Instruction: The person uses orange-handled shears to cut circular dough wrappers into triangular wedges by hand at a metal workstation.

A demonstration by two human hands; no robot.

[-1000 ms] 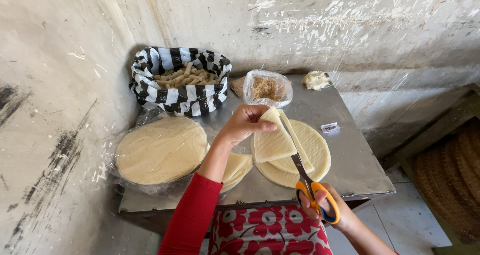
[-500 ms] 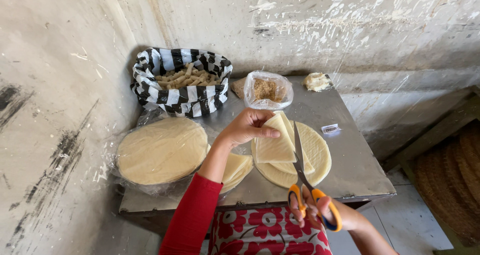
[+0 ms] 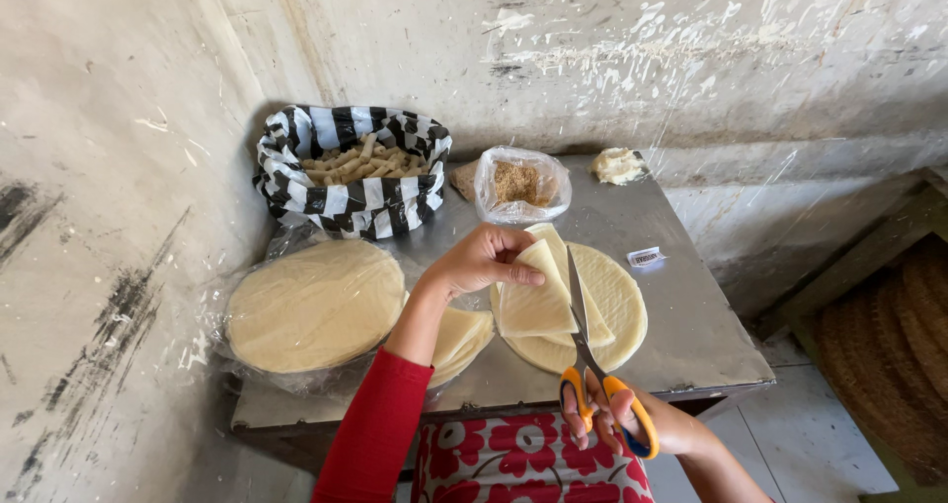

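Over the middle of the metal surface [image 3: 691, 335], in the head view, the left hand [image 3: 484, 259] is closed in a pinch on a folded stack of pale wrapper sheets [image 3: 538, 301], thumb on top and fingers curled behind its upper corner. The stack is held just above a round pile of flat wrappers [image 3: 617, 306] lying on the surface. The right hand [image 3: 622, 419] is at the near edge of the surface, its fingers through the orange-and-blue handles of a pair of scissors [image 3: 583, 335]. The blades point away from the person and lie nearly together along the right edge of the folded stack, touching it.

Left of the hands, a larger round stack of wrappers in clear plastic [image 3: 314, 306] rests on the surface. A black-and-white striped bag of rolled pieces [image 3: 351, 172] stands at the back corner, with a clear bag of brown crumbs [image 3: 520, 184] just beside it.
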